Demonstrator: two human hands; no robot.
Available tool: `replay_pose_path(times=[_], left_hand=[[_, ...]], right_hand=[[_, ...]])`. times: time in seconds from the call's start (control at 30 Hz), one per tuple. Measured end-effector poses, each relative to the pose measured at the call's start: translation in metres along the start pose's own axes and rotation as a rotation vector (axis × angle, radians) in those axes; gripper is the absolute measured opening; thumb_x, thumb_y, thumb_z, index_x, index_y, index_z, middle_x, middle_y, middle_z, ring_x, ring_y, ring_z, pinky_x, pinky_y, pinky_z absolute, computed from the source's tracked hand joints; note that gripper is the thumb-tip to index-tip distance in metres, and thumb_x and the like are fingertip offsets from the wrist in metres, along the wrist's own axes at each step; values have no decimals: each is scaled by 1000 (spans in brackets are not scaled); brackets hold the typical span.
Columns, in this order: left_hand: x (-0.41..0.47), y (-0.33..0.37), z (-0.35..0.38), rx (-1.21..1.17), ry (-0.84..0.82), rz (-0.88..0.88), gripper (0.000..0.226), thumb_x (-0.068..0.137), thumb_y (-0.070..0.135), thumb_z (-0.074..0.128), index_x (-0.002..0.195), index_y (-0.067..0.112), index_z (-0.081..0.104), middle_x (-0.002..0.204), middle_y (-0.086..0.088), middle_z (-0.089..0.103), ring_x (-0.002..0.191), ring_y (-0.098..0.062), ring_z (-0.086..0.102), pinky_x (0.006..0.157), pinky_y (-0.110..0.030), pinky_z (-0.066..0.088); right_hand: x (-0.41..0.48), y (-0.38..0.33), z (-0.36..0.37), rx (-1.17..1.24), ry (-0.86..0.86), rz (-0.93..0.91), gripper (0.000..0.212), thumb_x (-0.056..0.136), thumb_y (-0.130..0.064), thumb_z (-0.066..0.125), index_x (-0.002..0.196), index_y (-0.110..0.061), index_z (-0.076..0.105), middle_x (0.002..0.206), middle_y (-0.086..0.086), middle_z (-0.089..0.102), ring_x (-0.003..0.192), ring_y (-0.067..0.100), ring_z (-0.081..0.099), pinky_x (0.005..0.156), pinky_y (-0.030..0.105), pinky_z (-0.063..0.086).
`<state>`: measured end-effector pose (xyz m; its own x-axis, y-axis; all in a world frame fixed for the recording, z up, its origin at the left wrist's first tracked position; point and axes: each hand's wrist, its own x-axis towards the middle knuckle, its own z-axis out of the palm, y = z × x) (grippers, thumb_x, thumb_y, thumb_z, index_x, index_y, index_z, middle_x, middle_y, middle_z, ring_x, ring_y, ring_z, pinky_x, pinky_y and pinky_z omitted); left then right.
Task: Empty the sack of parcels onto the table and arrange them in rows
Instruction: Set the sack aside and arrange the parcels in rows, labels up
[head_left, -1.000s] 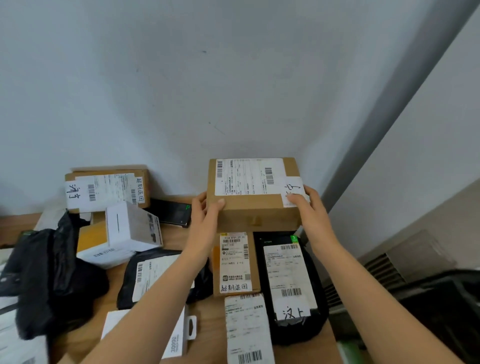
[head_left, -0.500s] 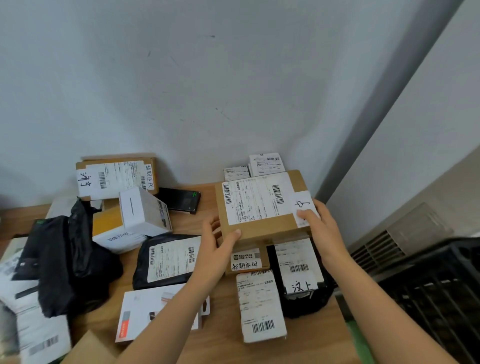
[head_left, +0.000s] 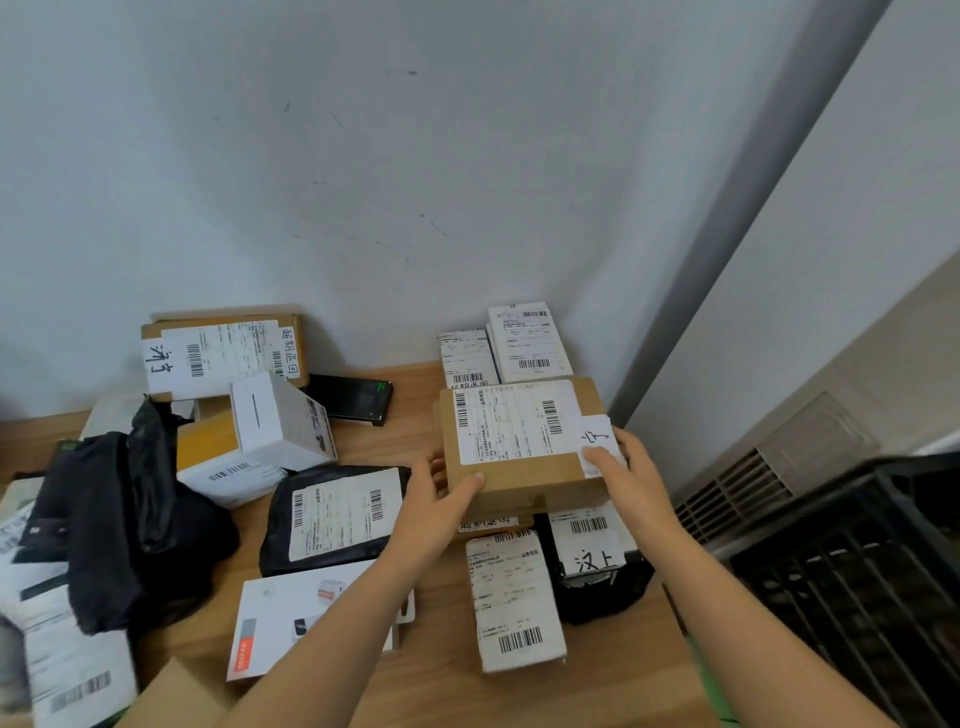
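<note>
Both hands grip a brown box at the right end of the table. The left hand holds its near-left corner with the thumb on top, and the right hand holds its right edge with the thumb on a white sticker. The box lies label up in front of 2 white parcels by the wall. It overlaps a flat parcel and a black bag nearer the person (whether it rests on them or hangs just above cannot be told).

The step appears to be placing this box into a row. It would go best lowered level, with its edges square to the wall, onto bare wood rather than over the labels beneath it. Letting go with both hands together should stop it twisting. The heap at left, including a tilted white carton, looks not yet sorted.
</note>
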<state>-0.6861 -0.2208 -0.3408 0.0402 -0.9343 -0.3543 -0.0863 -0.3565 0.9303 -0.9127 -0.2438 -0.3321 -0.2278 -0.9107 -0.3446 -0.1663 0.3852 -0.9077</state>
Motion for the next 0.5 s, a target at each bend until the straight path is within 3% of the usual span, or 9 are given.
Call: replay_pose_path(times=[0.1, 0.23, 0.37, 0.5], left_hand=[[0, -2, -4, 163, 89, 100, 54, 85, 39, 68, 130, 28, 41, 126, 12, 51, 114, -5, 52, 88, -24, 49], [-4, 10, -11, 564, 224, 420, 41, 85, 44, 63, 119, 26, 50, 112, 13, 50, 102, -5, 47, 82, -27, 45], [-6, 25, -24, 856, 234, 772, 22, 86, 32, 61, 103, 18, 60, 87, 12, 48, 81, -9, 47, 69, -25, 39], [-16, 32, -42, 1039, 237, 946, 12, 86, 30, 56, 91, 19, 59, 72, 13, 44, 67, -12, 44, 60, -28, 35]], right_hand=[[0, -1, -2, -200, 79, -134, 50, 88, -27, 66, 134, -23, 47, 124, -7, 52, 106, 9, 53, 74, 18, 43], [-3, -11, -5, -563, 134, -378, 40, 84, -28, 67, 122, -18, 57, 122, -2, 49, 115, 16, 47, 96, 31, 43], [-21, -26, 2, -702, 152, -551, 22, 85, -22, 65, 107, -16, 64, 111, -3, 52, 108, 15, 47, 92, 27, 40], [-45, -32, 20, -772, 134, -686, 18, 87, -22, 64, 104, -17, 66, 108, -4, 56, 104, 14, 48, 88, 27, 40]])
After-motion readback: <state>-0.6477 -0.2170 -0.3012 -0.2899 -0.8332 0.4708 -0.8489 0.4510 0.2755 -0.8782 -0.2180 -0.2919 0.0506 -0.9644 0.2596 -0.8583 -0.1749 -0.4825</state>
